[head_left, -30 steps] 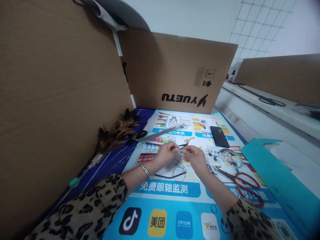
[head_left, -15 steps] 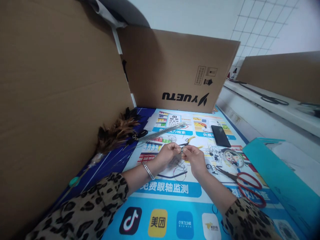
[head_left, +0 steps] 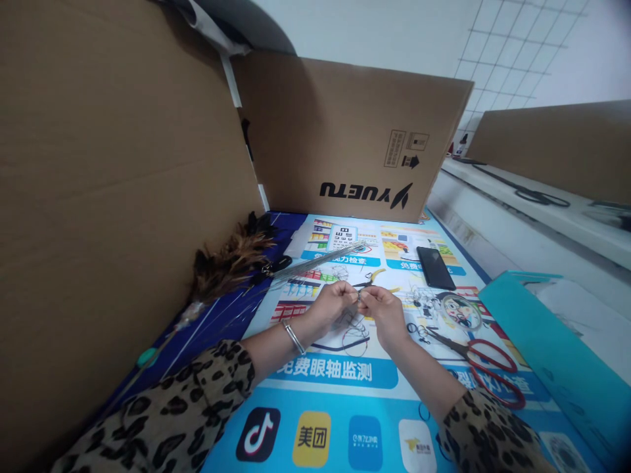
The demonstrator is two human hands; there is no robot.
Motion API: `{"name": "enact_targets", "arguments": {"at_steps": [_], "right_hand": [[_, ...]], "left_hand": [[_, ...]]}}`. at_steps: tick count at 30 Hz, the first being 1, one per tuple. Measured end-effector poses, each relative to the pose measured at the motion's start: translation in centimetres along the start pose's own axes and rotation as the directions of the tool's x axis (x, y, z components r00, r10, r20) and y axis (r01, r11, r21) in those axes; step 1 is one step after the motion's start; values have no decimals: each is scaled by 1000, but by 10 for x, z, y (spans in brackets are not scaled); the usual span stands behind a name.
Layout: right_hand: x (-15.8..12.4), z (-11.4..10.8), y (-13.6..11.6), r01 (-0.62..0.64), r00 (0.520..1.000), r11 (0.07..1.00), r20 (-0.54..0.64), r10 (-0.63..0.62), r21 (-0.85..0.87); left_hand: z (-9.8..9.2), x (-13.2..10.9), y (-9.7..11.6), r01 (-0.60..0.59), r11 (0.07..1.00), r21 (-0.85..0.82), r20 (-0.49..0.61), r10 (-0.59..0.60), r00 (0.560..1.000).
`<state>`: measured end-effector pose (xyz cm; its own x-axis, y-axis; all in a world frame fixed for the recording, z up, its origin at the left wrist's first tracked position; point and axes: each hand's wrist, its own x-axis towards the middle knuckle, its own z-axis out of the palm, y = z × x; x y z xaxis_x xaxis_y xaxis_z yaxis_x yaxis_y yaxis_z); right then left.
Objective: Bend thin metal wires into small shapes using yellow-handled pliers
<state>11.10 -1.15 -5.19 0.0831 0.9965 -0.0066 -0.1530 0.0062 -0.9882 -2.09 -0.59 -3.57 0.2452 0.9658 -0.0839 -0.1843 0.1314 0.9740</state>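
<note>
the left hand (head_left: 336, 305) and right hand (head_left: 387, 315) pinch one small piece (head_left: 359, 296); one phone (head_left: 436, 268) and one pair of scissors (head_left: 464, 352) lie nearby. the piece looks dark, mostly hidden.

Your sleeves (head_left: 182, 407): tan with black leopard spots. Your bangle (head_left: 294, 336): silver. The piece (head_left: 359, 295) you pinch: dark, too small for an exact shade. Before you, scissors (head_left: 466, 353): red handles, dark blades; pliers (head_left: 378, 274): yellow handles; phone (head_left: 436, 268): black; feathers (head_left: 224, 259): brown and black; wires (head_left: 320, 261): silvery grey; box (head_left: 552, 355): teal; sheet (head_left: 305, 399): blue and white with multicoloured panels; carton (head_left: 355, 131): brown, printed black.
</note>
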Motion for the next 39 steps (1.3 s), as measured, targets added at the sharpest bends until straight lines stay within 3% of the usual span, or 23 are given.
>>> {"name": "enact_targets", "arguments": {"at_steps": [19, 25, 27, 30, 33, 35, 39], "right_hand": [[0, 1, 4, 8, 1000, 999, 17, -7, -38], [6, -7, -5, -43, 995, 996, 83, 50, -83], [13, -16, -11, 16, 996, 986, 86, -2, -169], [25, -34, -19, 162, 987, 871, 99, -130, -464], [33, -50, -24, 291, 954, 571, 276, -116, -767], [35, -56, -25, 339, 935, 439, 352, -55, -832], [36, -59, -24, 352, 928, 324, 373, 4, -878]], "left_hand": [[1, 0, -1, 26, 1000, -13, -14, -26, 1000], [-7, 5, 2, 14, 995, 99, 34, -17, 999], [-11, 8, 4, -17, 987, 159, 74, 5, 997], [-18, 11, 8, -76, 965, 249, 171, 34, 985], [-25, 14, 9, -119, 921, 371, 303, 1, 953], [-27, 14, 10, -137, 875, 465, 372, -53, 927], [-28, 11, 13, -187, 802, 568, 455, -116, 883]]}}
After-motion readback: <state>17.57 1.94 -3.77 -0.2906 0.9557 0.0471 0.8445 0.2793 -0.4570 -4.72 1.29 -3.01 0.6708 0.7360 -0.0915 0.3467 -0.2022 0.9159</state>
